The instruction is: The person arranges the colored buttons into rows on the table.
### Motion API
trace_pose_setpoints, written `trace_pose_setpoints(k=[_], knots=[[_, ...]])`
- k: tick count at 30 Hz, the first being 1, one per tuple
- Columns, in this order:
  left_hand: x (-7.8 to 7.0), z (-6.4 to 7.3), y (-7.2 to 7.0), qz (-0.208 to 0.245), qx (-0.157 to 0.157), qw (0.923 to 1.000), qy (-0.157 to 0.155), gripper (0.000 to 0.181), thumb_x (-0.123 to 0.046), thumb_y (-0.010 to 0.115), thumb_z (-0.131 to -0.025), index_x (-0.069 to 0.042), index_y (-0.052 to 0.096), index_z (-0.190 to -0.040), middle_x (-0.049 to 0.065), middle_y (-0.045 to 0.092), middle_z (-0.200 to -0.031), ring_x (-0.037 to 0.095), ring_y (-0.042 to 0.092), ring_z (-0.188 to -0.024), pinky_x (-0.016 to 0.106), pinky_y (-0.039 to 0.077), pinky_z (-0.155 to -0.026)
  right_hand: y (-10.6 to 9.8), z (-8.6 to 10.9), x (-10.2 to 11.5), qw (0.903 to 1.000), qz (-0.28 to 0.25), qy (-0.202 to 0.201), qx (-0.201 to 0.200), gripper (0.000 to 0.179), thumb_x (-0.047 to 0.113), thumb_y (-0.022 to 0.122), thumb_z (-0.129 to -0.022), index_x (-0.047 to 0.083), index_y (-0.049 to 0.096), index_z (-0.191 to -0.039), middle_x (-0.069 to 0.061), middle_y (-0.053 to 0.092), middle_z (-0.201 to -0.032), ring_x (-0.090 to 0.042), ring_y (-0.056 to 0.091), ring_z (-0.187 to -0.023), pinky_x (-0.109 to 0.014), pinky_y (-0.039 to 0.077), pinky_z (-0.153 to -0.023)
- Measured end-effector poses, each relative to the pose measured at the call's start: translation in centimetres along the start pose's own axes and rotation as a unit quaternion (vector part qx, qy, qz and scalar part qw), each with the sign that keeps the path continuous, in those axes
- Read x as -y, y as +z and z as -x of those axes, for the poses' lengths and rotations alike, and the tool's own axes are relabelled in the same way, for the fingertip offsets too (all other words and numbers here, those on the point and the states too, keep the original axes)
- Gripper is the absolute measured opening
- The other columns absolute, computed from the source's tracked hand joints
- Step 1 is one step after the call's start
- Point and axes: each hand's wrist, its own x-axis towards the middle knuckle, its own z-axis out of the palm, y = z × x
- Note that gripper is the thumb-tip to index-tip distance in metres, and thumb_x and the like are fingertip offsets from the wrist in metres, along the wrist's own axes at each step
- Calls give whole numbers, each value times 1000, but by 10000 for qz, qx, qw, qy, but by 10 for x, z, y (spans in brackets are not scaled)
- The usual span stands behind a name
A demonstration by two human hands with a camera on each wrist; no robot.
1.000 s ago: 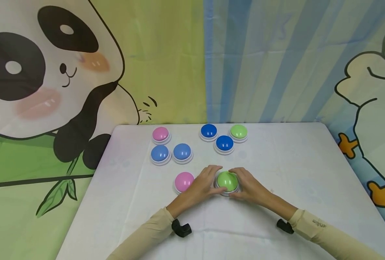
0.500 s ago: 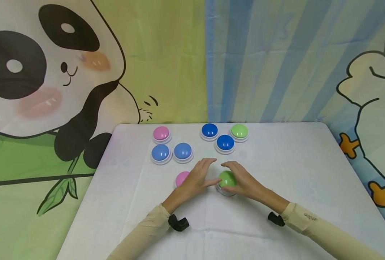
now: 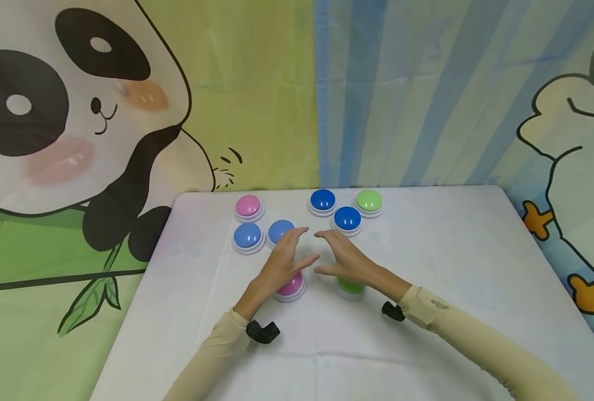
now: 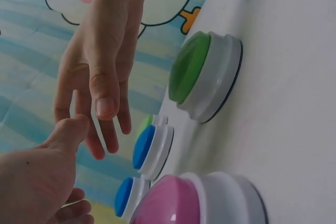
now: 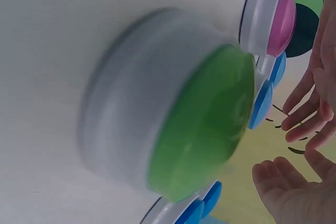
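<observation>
6 domed plastic buttons stand in 2 trios by the far edge of the white cloth-covered counter; 1 pink button and 1 green button sit ungrouped. Left hand and right hand are empty, fingers spread.

- Round push buttons: eight in total, in four colours, which makes two of each colour.
- Pink push buttons: two pieces.
- Lighter blue push buttons: two pieces.
- Darker blue push buttons: two pieces.
- Green push buttons: two pieces.
- Bare hands: two, namely one left hand and one right hand.
- Beige sleeves: two.
- Black wrist devices: two.
- White table: one.
- Printed panda: one.
- Printed white figure: one, with two orange feet.
</observation>
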Motion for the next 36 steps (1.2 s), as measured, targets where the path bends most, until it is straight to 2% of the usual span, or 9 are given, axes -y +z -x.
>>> trace_pose_setpoints(k=[9,17,21,28,32,36], knots=[[25,-5,-22,93,-300,9983,-498,65,-37,71,-88,-9,43,-140,13,52,-136,29,51,-128,45,48,-104,9,-44,4,9989,-177,244,357,79,30,81,-78,-1,42,-140,-19,50,-139,-34,51,-126,-46,48,-104],[48,-8,-37,-54,-482,9959,-766,63,-36,70,-89,-6,44,-139,16,50,-135,31,48,-129,49,44,-107,16,-70,5,9982,-205,353,445,79,29,81,-78,-2,42,-139,-20,49,-140,-33,48,-129,-46,45,-107],[58,-11,-41,-320,-324,9953,-850,64,-38,69,-89,-7,44,-139,15,48,-137,31,45,-131,49,43,-108,18,-84,5,9972,-115,428,602,81,29,82,-78,-2,40,-140,-22,48,-140,-33,47,-129,-45,44,-108],[77,-17,-36,-874,254,9936,-663,65,-39,75,-83,-7,52,-134,16,49,-139,32,47,-130,47,45,-107,30,-109,-2,9912,-33,746,1094,86,28,83,-76,-2,37,-143,-25,48,-137,-33,50,-124,-46,45,-106],[84,-18,-31,-864,527,9922,-726,72,-46,75,-81,-8,51,-137,17,45,-145,35,46,-133,48,45,-107,39,-118,-6,9837,63,950,1524,86,30,80,-79,-2,34,-144,-23,47,-138,-33,50,-124,-45,46,-105],[85,-19,-31,-776,547,9932,-669,75,-47,76,-80,-8,50,-139,17,43,-147,35,44,-135,49,44,-107,42,-122,-5,9791,81,1087,1719,83,27,78,-81,-3,33,-145,-23,44,-141,-34,49,-127,-46,44,-107]])
